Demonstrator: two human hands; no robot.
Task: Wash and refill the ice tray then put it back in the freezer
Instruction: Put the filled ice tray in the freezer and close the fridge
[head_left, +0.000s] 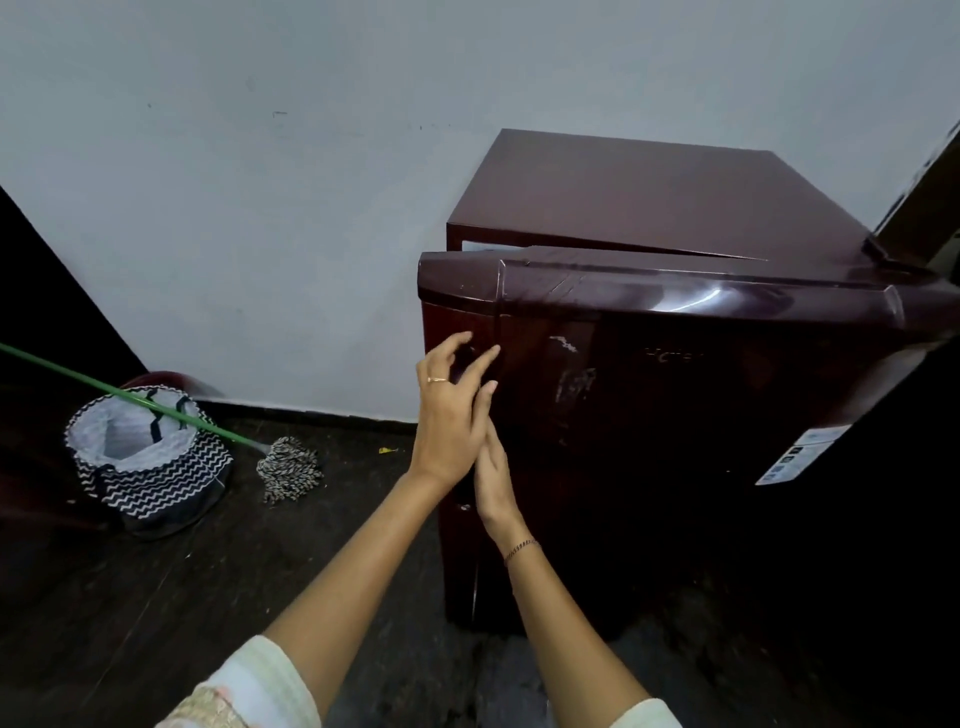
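Fridge door (675, 415), ajar: left hand (452, 410) loosely spread at its edge, right hand (493, 483) flat below, neither gripping; hook edge, swing wide.

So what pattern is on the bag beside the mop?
The bag has black-and-white zigzag stripes outside and a pale lining, shown best in the head view.

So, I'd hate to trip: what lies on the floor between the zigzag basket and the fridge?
Head view: a mop head on a green handle, plus a small yellow scrap.
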